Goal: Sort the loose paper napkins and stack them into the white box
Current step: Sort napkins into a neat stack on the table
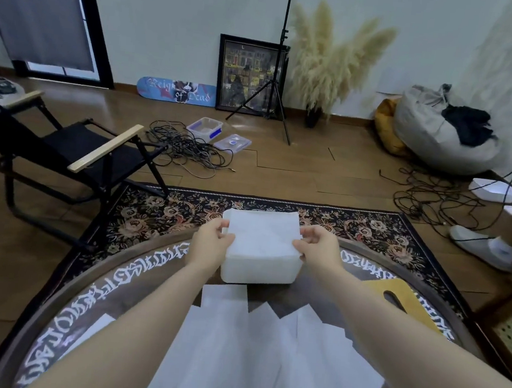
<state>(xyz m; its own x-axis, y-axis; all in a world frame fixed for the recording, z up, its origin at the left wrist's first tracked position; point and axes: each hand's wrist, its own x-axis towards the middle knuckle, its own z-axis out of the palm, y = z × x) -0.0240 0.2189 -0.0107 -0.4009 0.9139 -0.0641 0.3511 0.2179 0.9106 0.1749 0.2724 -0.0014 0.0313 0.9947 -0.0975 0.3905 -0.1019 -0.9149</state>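
Left hand point(212, 239) and right hand point(318, 247) are pinching 1 napkin point(263, 232) over the white box point(261, 265); many loose napkins point(263, 352) are lying along the bench's near edge, unsorted.

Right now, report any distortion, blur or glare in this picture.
Head view: wide-angle bending curves the round dark table's rim and tilts the black tripod stand; the feathery pampas grass looks soft; window light sheens the brown wooden floor; the white paper napkin held over the white box is nearly washed out.
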